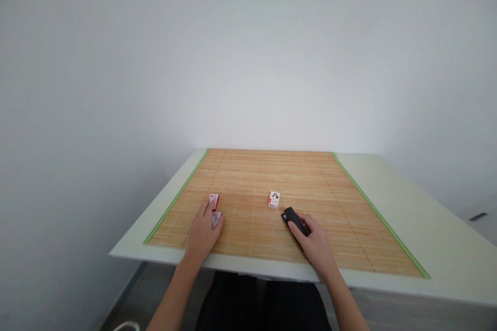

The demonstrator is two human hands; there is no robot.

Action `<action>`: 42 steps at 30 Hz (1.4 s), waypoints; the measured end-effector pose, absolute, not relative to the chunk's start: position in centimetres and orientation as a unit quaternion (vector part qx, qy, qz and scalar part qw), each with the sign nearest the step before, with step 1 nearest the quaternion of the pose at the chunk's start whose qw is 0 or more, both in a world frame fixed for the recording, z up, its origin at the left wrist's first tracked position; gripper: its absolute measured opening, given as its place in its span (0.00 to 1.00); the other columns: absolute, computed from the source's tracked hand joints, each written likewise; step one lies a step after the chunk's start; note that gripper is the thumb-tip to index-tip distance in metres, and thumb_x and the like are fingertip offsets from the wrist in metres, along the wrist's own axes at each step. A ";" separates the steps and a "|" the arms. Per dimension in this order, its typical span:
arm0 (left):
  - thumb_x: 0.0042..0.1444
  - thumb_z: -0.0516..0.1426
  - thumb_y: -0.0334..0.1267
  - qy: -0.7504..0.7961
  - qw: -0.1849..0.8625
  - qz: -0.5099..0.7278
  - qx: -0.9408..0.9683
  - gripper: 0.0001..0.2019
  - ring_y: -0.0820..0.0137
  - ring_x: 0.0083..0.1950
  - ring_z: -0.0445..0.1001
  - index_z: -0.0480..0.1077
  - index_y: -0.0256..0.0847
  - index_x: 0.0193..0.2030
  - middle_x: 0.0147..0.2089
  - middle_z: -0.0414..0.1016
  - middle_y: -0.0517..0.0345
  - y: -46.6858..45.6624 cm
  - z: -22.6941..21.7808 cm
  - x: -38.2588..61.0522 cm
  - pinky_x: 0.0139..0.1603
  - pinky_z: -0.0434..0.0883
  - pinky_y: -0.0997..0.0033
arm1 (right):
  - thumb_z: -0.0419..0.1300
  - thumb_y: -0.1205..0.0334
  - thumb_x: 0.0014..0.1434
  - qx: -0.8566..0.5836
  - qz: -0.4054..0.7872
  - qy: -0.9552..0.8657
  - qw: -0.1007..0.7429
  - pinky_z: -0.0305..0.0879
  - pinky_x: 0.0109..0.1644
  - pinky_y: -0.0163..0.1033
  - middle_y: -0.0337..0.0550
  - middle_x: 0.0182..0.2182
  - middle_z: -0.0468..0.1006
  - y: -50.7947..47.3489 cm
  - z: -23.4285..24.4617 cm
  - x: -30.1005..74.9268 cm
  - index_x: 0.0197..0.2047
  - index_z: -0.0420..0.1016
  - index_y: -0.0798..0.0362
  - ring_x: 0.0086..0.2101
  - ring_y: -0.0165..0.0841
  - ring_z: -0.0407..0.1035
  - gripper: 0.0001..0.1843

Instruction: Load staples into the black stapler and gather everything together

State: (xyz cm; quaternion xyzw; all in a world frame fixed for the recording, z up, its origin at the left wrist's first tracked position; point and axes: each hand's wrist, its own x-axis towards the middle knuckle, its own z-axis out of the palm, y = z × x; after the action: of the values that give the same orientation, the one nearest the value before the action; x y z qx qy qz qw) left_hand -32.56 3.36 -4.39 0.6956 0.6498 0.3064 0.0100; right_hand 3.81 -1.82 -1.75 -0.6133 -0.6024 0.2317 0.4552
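Note:
My left hand (202,231) lies low over the left part of the bamboo mat (248,176), fingers stretched forward and thumb apart. Its fingertips reach a small red-and-white box (214,199). A second small, pale item with a red edge (216,219) shows between thumb and fingers, partly covered; whether it is held I cannot make out. My right hand (315,240) is wrapped round a black stapler (295,221), whose front end points forward and left. Just beyond the stapler, a small white box (274,199) with red marks and a dark picture stands on the mat.
The mat has green side edges (382,214) and covers much of a white table (435,248). A pale wall (248,62) rises behind the table. A dark slot-like mark (478,216) appears at the far right. Below the front edge are my dark-clothed legs (236,302).

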 end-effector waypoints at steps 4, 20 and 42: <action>0.66 0.55 0.49 0.657 0.031 0.312 0.686 0.32 0.54 0.75 0.60 0.57 0.44 0.75 0.77 0.56 0.49 3.3 -4.1 -32.5 0.74 0.61 0.51 | 0.59 0.40 0.64 -0.610 0.234 -0.606 0.453 0.70 0.48 0.47 0.49 0.46 0.82 -1.8 -1.6 3.7 0.53 0.80 0.49 0.43 0.44 0.75 0.26; 0.68 0.54 0.41 0.425 0.089 0.288 0.854 0.23 0.59 0.72 0.63 0.67 0.49 0.68 0.72 0.66 0.51 7.6 -0.6 -15.3 0.73 0.59 0.51 | 0.58 0.42 0.65 -0.597 0.232 -0.621 0.452 0.69 0.51 0.47 0.50 0.50 0.81 -1.9 -1.4 3.8 0.55 0.78 0.49 0.47 0.44 0.74 0.24; 0.69 0.50 0.51 0.623 0.085 0.349 0.695 0.23 0.61 0.70 0.67 0.70 0.45 0.65 0.70 0.69 0.51 5.9 -3.3 -35.0 0.73 0.60 0.56 | 0.69 0.48 0.52 -0.532 0.393 -0.672 0.333 0.69 0.34 0.41 0.41 0.33 0.80 -2.8 1.5 5.2 0.48 0.81 0.47 0.31 0.38 0.73 0.22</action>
State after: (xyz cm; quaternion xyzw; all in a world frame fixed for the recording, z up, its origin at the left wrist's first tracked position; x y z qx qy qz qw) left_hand -34.99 5.89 -3.26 0.6949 0.6227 0.3494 0.0852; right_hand 5.25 -2.84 1.51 -0.5325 -0.6718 0.3929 0.3329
